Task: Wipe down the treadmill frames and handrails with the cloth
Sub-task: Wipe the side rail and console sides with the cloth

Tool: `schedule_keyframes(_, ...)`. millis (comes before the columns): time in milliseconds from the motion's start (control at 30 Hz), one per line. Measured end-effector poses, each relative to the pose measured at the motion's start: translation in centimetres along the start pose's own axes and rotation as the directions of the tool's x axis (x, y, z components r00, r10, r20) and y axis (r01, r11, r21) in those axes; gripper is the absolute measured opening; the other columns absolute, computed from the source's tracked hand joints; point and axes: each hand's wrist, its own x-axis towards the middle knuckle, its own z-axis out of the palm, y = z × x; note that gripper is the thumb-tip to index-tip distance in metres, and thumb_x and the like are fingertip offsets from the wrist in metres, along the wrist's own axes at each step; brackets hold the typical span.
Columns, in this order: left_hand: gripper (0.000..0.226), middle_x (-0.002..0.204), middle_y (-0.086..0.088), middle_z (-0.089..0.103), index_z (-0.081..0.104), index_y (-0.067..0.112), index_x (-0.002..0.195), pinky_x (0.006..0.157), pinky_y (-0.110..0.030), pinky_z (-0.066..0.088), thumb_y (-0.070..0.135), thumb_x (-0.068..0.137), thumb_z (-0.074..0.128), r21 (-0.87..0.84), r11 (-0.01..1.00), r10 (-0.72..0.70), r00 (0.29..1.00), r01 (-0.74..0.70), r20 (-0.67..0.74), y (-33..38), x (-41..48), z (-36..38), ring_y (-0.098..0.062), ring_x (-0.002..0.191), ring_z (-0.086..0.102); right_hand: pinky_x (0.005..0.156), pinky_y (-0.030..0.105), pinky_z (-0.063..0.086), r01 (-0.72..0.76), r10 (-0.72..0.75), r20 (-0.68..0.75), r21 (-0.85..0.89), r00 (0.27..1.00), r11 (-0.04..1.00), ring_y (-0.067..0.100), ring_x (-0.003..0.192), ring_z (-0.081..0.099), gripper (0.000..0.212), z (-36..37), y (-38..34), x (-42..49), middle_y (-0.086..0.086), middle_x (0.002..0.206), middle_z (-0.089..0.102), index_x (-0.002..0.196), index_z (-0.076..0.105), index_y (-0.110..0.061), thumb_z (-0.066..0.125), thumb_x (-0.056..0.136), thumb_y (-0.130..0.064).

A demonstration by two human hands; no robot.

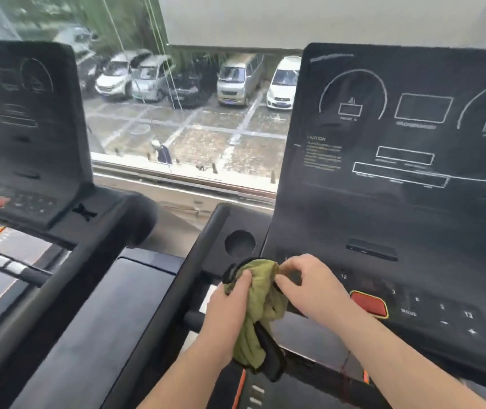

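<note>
A: Far left first. What stands there?
B: A neighbouring treadmill, console dark, no hand near it. Its side rail slopes down toward the wearer. No cloth on it.

A: Between the two machines?
B: A window onto parked cars. Then the near machine's long handrail, bare, with a round cup holder just beside it.

A: Left hand?
B: The left hand is closed round the olive cloth. The thumb lies on top and the fingers are hidden behind the fabric. The cloth is draped over a black curved grip bar in front of the console. The bar shows above and below the fabric.

A: Why hold it that way?
B: My reading is that wrapping the cloth round the bar lets one squeeze wipe every side. A flat palm would reach only the top.

A: And the right hand?
B: The right hand pinches the cloth's upper edge, fingers curled onto it, holding nothing else. It is probably gathering the fabric so it covers the bar's tip.

A: Further right?
B: A red stop button sits near the right wrist, not touching it. Above it is the big console panel, its screen unlit.

A: Progress?
B: Judged partway at most. One grip bar is in hand and the long rails carry no cloth. I cannot tell whether they are already wiped.
</note>
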Motion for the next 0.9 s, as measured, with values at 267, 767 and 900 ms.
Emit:
schedule_keyframes(267, 0.035, 0.111, 0.004, 0.064, 0.053, 0.027, 0.130, 0.088, -0.037, 0.050, 0.048, 0.101, 0.054, 0.057, 0.991, 0.137, 0.939, -0.125, -0.315, 6.9, 4.6, -2.4, -0.015, 0.096, 0.061, 0.126, 0.041, 0.023, 0.218, -0.165, 0.219, -0.244, 0.962, 0.945, 0.013, 0.158, -0.007, 0.082, -1.3, 0.7, 6.8, -0.004, 0.171, 0.014, 0.155, 0.040, -0.028, 0.071, 0.085, -0.058)
schedule_keyframes(767, 0.053, 0.155, 0.004, 0.040, 0.040, 0.026, 0.152, 0.106, -0.040, 0.042, 0.044, 0.102, 0.044, 0.660, -0.361, 0.119, 0.670, -0.659, 0.733, 8.3, 17.1, -3.0, -0.026, 0.127, 0.043, 0.129, 0.038, 0.002, 0.236, -0.046, 0.335, -0.552, 0.941, 0.800, 0.014, 0.153, -0.028, 0.127, 1.5, -1.5, 14.1, -0.006, 0.172, -0.010, 0.164, 0.019, -0.017, 0.085, 0.066, -0.064)
schedule_keyframes(900, 0.041, 0.139, 0.002, 0.052, 0.047, 0.025, 0.144, 0.084, -0.041, 0.046, 0.032, 0.104, 0.044, 0.300, -0.614, -0.125, 0.465, -0.730, 0.876, 10.2, 19.9, -3.0, -0.027, 0.112, 0.047, 0.127, 0.038, -0.004, 0.200, -0.010, 0.329, -0.551, 0.944, 0.810, 0.017, 0.153, -0.029, 0.127, 2.1, -1.8, 14.4, -0.003, 0.173, -0.006, 0.163, 0.024, -0.013, 0.090, 0.063, -0.056)
